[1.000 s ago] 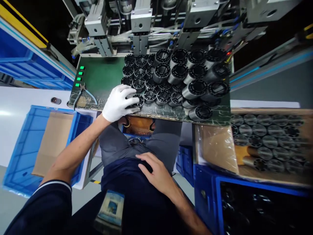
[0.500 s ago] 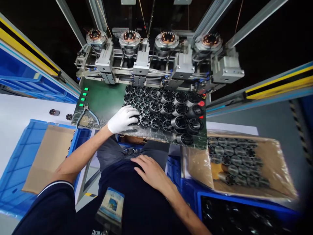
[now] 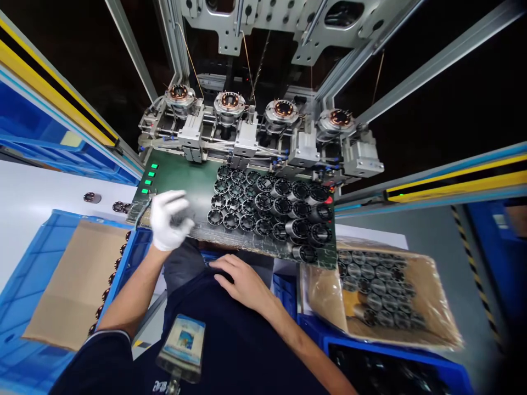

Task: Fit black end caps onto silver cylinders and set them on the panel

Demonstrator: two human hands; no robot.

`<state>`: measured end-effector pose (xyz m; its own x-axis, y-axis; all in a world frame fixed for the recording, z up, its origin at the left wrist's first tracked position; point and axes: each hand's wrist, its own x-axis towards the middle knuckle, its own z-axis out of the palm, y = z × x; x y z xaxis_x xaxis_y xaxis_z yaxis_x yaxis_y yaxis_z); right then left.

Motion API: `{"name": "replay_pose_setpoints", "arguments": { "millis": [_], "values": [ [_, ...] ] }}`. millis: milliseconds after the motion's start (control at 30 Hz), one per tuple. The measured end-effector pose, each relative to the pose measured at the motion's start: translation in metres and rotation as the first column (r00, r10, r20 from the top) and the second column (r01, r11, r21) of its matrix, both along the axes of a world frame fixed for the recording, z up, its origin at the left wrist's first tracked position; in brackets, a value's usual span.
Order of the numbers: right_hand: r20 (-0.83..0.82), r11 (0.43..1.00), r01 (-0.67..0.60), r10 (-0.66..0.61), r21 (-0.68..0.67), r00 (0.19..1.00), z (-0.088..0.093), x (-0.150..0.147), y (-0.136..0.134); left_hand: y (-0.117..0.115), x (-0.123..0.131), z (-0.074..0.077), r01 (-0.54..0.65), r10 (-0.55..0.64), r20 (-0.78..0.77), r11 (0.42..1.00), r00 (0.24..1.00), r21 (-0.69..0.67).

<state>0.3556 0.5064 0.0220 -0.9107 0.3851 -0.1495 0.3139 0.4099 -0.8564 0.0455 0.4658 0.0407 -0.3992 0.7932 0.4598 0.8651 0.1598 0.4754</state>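
My left hand (image 3: pixel 168 222), in a white glove, hovers above the left end of the green bench top (image 3: pixel 187 178). Its thumb and fingers are apart and I see nothing held. Partly hidden beneath it are pliers (image 3: pixel 142 211), of which only a bit of handle shows. To its right, rows of motor stators (image 3: pixel 247 222) with black slotted tops stand on the bench; one stator (image 3: pixel 304 253) lies tilted at the front edge. Bare, my right hand (image 3: pixel 242 280) rests on my lap with the fingers stretched out.
Behind the bench, a winding machine holds several copper-wound stators (image 3: pixel 229 101). Green lit buttons (image 3: pixel 151 174) line the bench's left side. A plastic-lined carton (image 3: pixel 428 285) of stators stands right, a blue crate (image 3: pixel 61 216) with cardboard left. Yellow-edged posts (image 3: pixel 457 178) flank the bench.
My left hand has left the front-left stators and moved left, over the pliers, its fingers spreading. My right hand stays on my lap. The view has tilted up, showing more of the machine.
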Motion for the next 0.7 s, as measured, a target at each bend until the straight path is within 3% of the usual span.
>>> {"name": "replay_pose_setpoints", "arguments": {
  "millis": [67, 133, 233, 333, 567, 633, 700],
  "values": [
    [-0.078, 0.997, 0.032, -0.037, -0.064, 0.996, -0.003, -0.018, 0.002, -0.025, -0.019, 0.006, -0.233, 0.236, 0.013, 0.967, 0.972, -0.099],
    [-0.144, 0.991, 0.048, -0.067, -0.127, 0.987, -0.007, -0.037, 0.007, -0.045, -0.035, 0.006, -0.384, 0.393, -0.004, 0.895, 0.919, -0.226],
    [-0.21, 0.975, 0.06, -0.106, -0.214, 0.972, -0.015, -0.06, 0.018, -0.064, -0.05, -0.004, -0.488, 0.514, -0.046, 0.776, 0.856, -0.4],
    [-0.22, 0.943, 0.121, -0.195, -0.31, 0.956, -0.025, -0.073, 0.031, -0.07, -0.055, -0.012, -0.485, 0.529, -0.057, 0.722, 0.847, -0.493],
    [-0.187, 0.882, 0.205, -0.307, -0.424, 0.933, -0.033, -0.08, 0.042, -0.058, -0.069, -0.015, -0.508, 0.61, 0.057, 0.704, 0.79, -0.496],
    [-0.196, 0.883, 0.22, -0.323, -0.415, 0.926, -0.026, -0.075, 0.037, -0.059, -0.067, -0.011, -0.507, 0.621, 0.148, 0.735, 0.77, -0.45],
    [-0.212, 0.89, 0.225, -0.327, -0.397, 0.921, -0.016, -0.067, 0.029, -0.064, -0.054, -0.002, -0.458, 0.564, 0.271, 0.81, 0.78, -0.367]
  ]
}}
